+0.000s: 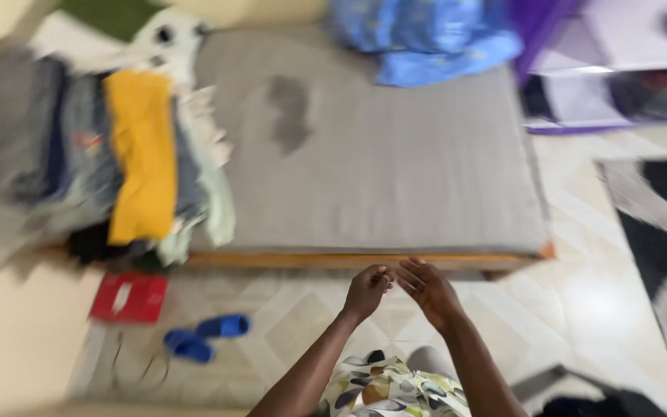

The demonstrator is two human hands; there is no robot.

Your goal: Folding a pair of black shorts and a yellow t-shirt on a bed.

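Grey mattress (395, 177): laid on a wooden base, its near edge just beyond both hands; a darker stain is seen towards its middle.
Left hand (366, 291): raised over the tiled floor (580, 309), just short of the mattress's near edge, fingers curled loosely; whether anything is pinched cannot be told through the blur.
Right hand (428, 288): held just beside the left, fingertips meeting it, fingers partly bent; no held object can be made out.
Clothes pile (117, 154): stacked along the mattress's left edge, well apart from the hands, with a yellow garment (142, 154) on top.
Blue cloth (426, 38): bunched at the far edge.
Red box (129, 297): on the floor below the near left corner.
Blue slippers (206, 336): beside the red box, left of the hands.
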